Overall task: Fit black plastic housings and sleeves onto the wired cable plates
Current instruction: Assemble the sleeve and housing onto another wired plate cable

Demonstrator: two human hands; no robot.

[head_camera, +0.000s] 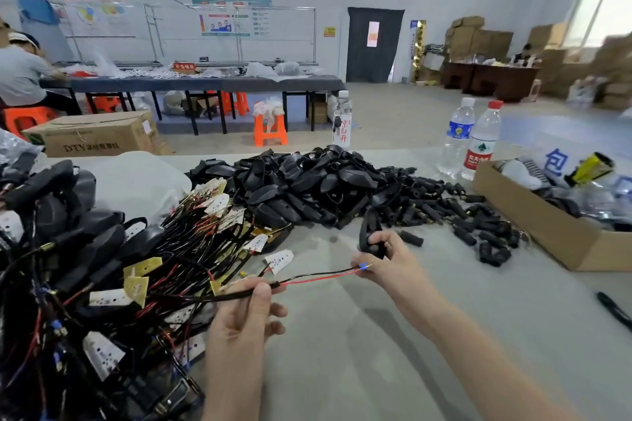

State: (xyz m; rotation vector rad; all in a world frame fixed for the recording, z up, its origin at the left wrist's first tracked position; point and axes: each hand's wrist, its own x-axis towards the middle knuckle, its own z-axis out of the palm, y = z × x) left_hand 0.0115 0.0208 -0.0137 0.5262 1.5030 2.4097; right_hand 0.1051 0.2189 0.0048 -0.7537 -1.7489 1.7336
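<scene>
My left hand (246,314) pinches a black cable (225,297) where its red and black wires (318,277) come out of the sheath. My right hand (390,263) holds a black plastic housing (369,232) upright and pinches the blue-tipped wire ends (365,266). A tangle of wired cable plates (136,270) lies at the left. Behind them sits a heap of black housings (307,184), with small black sleeves (478,225) scattered to its right.
An open cardboard box (547,225) stands at the right edge of the grey table (376,335). Three water bottles (456,137) stand at the table's far edge. A black item (614,309) lies at the far right. Finished assemblies pile up at the far left (51,202).
</scene>
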